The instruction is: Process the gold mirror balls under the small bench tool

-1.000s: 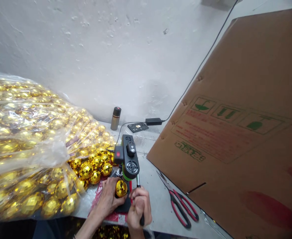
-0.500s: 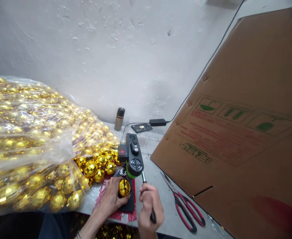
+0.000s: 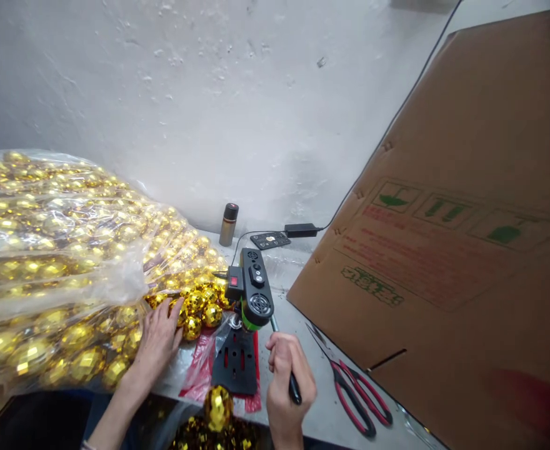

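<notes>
My left hand [image 3: 160,334] reaches to the mouth of a clear plastic bag [image 3: 134,275], its fingers stretched and spread against the gold mirrored balls [image 3: 212,314] spilling out. My right hand [image 3: 289,378] is closed around the black-gripped lever [image 3: 294,389] of a small black bench drill press [image 3: 259,284]. Under the drill head, the slotted black base plate [image 3: 234,362] carries no ball. A single gold ball [image 3: 219,408] shows in front of the table's edge, above a heap of gold balls [image 3: 195,435] lower down.
A large cardboard box [image 3: 425,225] fills the right side. Red-handled scissors [image 3: 354,394] lie beside it. At the back are a dark-capped bottle [image 3: 229,224], a black power adapter [image 3: 302,230] with its cable, and a flat black patterned object [image 3: 270,240]. Red plastic [image 3: 195,375] lies under the drill base.
My left hand has left the ball at the drill base and moved left to the balls at the bag. That ball is now off the plate, at the table's front edge. My right hand keeps the lever.
</notes>
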The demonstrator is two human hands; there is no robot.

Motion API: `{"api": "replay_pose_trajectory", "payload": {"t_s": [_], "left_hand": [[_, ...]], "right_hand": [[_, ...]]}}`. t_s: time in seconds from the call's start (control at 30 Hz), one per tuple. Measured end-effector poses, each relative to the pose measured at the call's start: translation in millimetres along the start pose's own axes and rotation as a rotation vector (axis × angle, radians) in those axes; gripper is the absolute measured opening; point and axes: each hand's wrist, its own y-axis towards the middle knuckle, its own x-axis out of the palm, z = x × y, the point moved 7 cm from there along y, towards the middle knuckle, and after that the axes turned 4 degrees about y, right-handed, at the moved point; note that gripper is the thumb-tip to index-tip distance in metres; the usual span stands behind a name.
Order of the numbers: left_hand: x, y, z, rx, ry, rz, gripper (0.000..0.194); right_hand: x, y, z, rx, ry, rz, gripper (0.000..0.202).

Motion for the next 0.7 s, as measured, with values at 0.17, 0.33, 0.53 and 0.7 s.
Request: {"api": "replay_pose_trajectory", "payload": {"t_s": [0.17, 0.33, 0.53, 0.7], "left_hand": [[-2.4, 14.5, -1.3, -0.123, -0.338, -0.064, 0.049], [17.6, -14.9, 37.8, -0.557, -0.963, -0.360, 0.075], [62.4, -46.2, 79.0, -0.651, -1.071, -0.410, 0.082], [69.1, -47.0, 86.9, -0.443, -0.822, -0.341, 0.067]], "right_hand": [[0.6, 2.2, -1.2, -0.022, 0.012, -0.007, 0.029], [0.7, 2.5, 2.5, -0.003, 0.040, 0.033, 0.031], [1.3, 6.1, -0.5, 0.009, 0.028, 0.024, 0.031], [1.3, 7.1, -4.3, 0.003, 0.004, -0.012, 0.031]]}}
